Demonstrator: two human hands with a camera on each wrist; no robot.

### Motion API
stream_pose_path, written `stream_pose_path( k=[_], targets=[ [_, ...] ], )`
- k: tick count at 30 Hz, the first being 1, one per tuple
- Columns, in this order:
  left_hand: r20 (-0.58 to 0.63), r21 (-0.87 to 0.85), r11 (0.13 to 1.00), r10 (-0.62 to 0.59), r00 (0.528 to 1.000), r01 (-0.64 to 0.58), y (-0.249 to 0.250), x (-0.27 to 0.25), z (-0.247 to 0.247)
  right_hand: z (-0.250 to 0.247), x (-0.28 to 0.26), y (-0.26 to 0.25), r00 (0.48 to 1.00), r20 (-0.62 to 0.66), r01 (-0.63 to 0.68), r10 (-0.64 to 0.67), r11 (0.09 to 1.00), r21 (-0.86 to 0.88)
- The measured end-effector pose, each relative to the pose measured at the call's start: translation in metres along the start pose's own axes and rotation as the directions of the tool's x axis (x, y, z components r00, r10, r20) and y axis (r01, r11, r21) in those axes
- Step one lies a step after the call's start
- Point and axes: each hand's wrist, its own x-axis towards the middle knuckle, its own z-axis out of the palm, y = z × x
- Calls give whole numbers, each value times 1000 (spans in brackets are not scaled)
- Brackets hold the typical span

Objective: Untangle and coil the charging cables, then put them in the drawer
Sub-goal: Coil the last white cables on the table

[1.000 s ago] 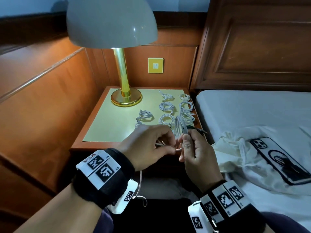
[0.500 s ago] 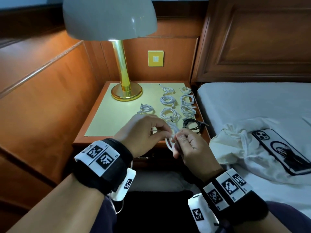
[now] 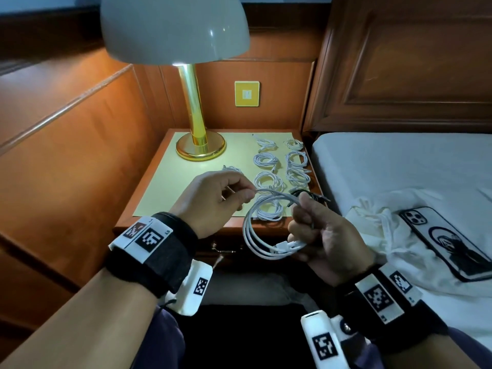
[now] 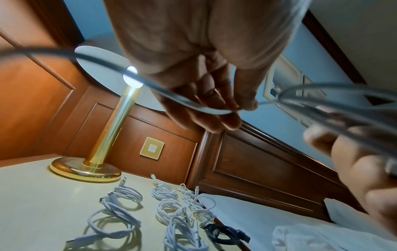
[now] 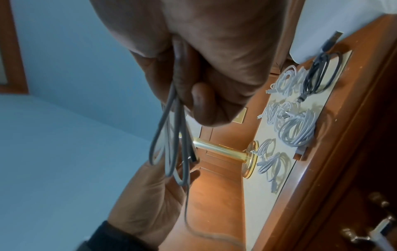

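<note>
Hands (image 3: 213,198) (image 3: 324,238) hold white cable (image 3: 255,235) looped above nightstand (image 3: 170,182).

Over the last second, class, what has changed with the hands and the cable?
The hands drew apart: the left hand pulled a strand leftward, while the right hand lowered and opened the white cable into wide loops. Both still grip it. The coiled cables on the nightstand and the phone stayed put.

Head view looked down from above the lamp (image 3: 174,29), both wrist views close below it, looking upward, all sharing it
</note>
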Motion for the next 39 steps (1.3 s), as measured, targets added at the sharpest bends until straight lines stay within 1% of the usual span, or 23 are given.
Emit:
stream_pose_path(
  k=[3,7,9,12,14,16,17,18,19,22,23,24,25,26,27,29,30,31,33,34,35,37,39],
  targets=[
    [-107,-35,999,-33,994,29,5,-1,0,1,-2,-4,1000,10,-3,2,998,68],
    [-149,-217,970,-139,979,105,13,-5,10,3,-1,-1,999,41,-17,14,997,78],
    [-140,-197,971,-167,976,138,14,-5,11,3,1,1,998,68,-19,14,998,67],
    [-23,-245,947,-222,975,210,14,-6,11,5,2,6,995,96,-5,1,999,35],
    [57,-323,896,-301,952,303,15,-6,11,6,2,7,997,74,6,-8,1000,23],
    [161,-479,786,-360,919,392,18,-7,12,7,3,6,999,35,29,-29,1000,-1],
    [211,-541,729,-365,907,420,20,-7,11,6,5,7,999,15,45,-45,999,-18],
    [244,-568,701,-357,902,431,20,-8,11,7,5,7,998,-9,60,-61,997,-38],
    [256,-562,710,-339,905,425,20,-9,12,7,6,7,996,-34,80,-82,995,-60],
    [265,-417,842,-248,932,343,18,-10,14,7,8,13,983,-64,159,-173,972,-171],
    [274,-387,860,-236,932,331,18,-10,14,7,8,14,975,-64,195,-215,953,-234],
    [289,-395,855,-230,929,335,17,-10,14,7,8,15,963,-67,229,-260,925,-302],
    [318,-426,832,-231,920,356,19,-11,13,7,8,16,947,-75,264,-313,889,-374],
    [356,-475,788,-235,904,392,21,-12,14,6,7,15,927,-86,293,-366,847,-444],
    [392,-555,709,-240,888,436,23,-13,15,6,7,14,904,-94,317,-417,801,-507],
    [424,-693,513,-278,862,506,28,-14,17,4,6,11,860,-97,349,-500,717,-604],
    [431,-721,463,-283,857,515,30,-14,17,3,6,10,842,-93,357,-532,677,-644],
    [432,-703,488,-284,856,517,28,-13,19,3,5,9,824,-84,366,-560,641,-675],
    [397,-530,710,-275,876,463,28,-14,23,1,5,9,792,-69,388,-606,587,-710],
    [365,-438,796,-266,892,417,28,-15,25,0,5,9,777,-71,396,-625,574,-717],
    [317,-371,849,-266,910,377,28,-16,27,-2,4,9,760,-75,403,-645,560,-724],
    [185,-292,904,-267,946,312,30,-17,30,-5,3,8,709,-61,421,-702,492,-762],
    [28,-284,922,-265,964,262,32,-16,29,-8,0,4,627,-8,428,-779,354,-831]
  ],
)
